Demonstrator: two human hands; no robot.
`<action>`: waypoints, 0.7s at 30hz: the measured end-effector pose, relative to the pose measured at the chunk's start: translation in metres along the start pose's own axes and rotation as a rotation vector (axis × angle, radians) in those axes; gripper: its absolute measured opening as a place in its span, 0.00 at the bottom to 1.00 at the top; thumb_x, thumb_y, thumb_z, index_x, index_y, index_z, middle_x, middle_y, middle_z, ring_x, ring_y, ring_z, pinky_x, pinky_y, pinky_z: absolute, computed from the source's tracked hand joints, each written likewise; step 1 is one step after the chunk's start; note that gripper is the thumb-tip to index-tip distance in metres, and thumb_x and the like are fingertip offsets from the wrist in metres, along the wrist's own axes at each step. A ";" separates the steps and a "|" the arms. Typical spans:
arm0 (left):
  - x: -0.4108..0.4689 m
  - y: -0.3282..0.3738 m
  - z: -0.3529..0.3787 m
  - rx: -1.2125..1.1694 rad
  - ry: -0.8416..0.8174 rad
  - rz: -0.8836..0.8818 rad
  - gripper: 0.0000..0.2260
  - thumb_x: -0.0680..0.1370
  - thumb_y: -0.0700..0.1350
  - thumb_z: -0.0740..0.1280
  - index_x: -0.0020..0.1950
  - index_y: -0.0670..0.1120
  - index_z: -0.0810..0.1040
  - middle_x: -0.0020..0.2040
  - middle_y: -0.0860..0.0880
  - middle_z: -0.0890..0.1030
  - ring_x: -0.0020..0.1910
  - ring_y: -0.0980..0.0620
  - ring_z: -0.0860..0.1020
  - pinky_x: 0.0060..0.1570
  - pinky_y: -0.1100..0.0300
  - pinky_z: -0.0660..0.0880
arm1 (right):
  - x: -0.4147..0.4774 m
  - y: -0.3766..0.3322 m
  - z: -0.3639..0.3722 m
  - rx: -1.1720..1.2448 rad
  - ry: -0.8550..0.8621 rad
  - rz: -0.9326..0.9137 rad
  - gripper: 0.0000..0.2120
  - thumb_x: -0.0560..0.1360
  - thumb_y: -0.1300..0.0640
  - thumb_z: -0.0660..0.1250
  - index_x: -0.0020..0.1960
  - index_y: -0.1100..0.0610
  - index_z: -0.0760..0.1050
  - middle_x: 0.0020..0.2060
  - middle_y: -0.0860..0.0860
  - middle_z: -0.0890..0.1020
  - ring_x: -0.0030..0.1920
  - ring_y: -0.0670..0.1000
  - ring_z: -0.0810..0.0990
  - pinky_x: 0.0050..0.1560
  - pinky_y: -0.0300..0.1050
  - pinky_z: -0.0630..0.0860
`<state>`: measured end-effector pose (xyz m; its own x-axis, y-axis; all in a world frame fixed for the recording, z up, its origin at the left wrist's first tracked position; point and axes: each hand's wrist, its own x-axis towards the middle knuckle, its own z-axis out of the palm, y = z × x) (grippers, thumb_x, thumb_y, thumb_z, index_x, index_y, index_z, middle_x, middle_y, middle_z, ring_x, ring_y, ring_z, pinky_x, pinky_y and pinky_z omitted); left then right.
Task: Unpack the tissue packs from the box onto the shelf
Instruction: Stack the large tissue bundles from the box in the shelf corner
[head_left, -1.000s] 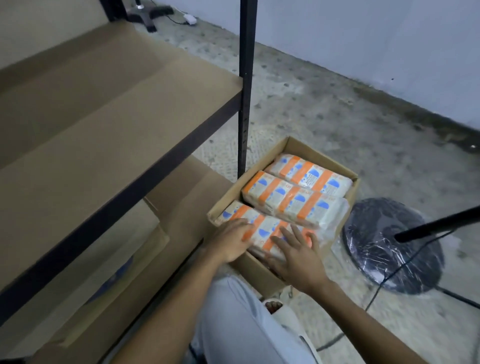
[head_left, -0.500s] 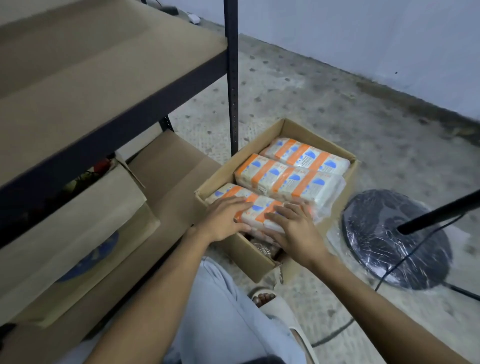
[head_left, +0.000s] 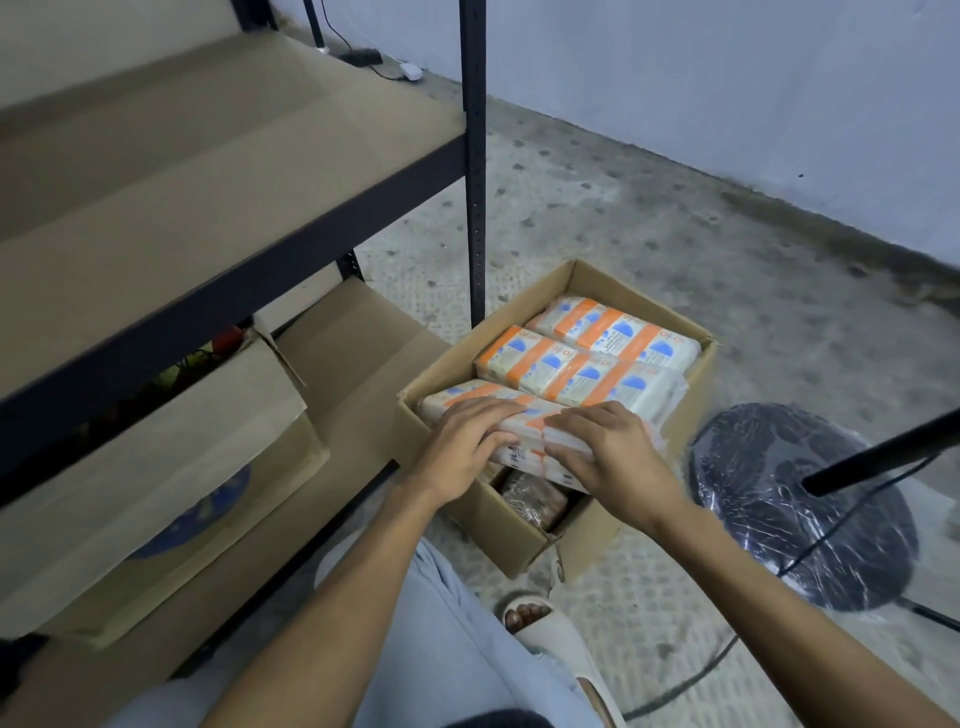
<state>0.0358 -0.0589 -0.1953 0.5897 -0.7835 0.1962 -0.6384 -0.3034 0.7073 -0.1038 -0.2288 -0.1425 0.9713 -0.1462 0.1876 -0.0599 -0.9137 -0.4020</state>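
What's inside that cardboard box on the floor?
Three orange-striped tissue packs lie on top in the box; the left hand and right hand hold the nearest pack. Under its raised edge a plastic-wrapped bundle shows. Anything below the rest is covered.

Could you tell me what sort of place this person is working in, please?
Probably a storeroom: a dark metal shelf rack lined with cardboard, a box of tissue packs on a bare concrete floor, and a plastic-wrapped stand base.
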 end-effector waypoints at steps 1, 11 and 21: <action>0.001 0.005 -0.001 -0.001 0.015 0.016 0.15 0.78 0.48 0.66 0.65 0.49 0.77 0.61 0.53 0.79 0.63 0.57 0.73 0.66 0.56 0.68 | -0.001 -0.001 -0.005 -0.005 0.019 -0.013 0.16 0.74 0.47 0.66 0.58 0.53 0.79 0.52 0.52 0.83 0.50 0.57 0.78 0.51 0.51 0.75; 0.010 0.060 -0.054 0.089 0.181 0.166 0.15 0.77 0.48 0.67 0.63 0.50 0.78 0.61 0.55 0.79 0.62 0.56 0.74 0.66 0.56 0.66 | -0.005 -0.035 -0.062 -0.026 0.195 -0.092 0.17 0.76 0.45 0.62 0.59 0.53 0.78 0.53 0.50 0.82 0.51 0.57 0.77 0.53 0.55 0.73; 0.013 0.137 -0.159 0.288 0.341 0.340 0.15 0.78 0.48 0.64 0.64 0.47 0.78 0.63 0.52 0.79 0.65 0.54 0.73 0.69 0.53 0.65 | 0.007 -0.101 -0.130 -0.066 0.497 -0.239 0.15 0.76 0.50 0.65 0.61 0.53 0.77 0.57 0.52 0.80 0.54 0.56 0.76 0.55 0.51 0.68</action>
<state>0.0347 -0.0243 0.0126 0.4231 -0.6581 0.6228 -0.9016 -0.2379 0.3612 -0.1205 -0.1869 0.0162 0.7353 -0.0785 0.6731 0.1190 -0.9629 -0.2424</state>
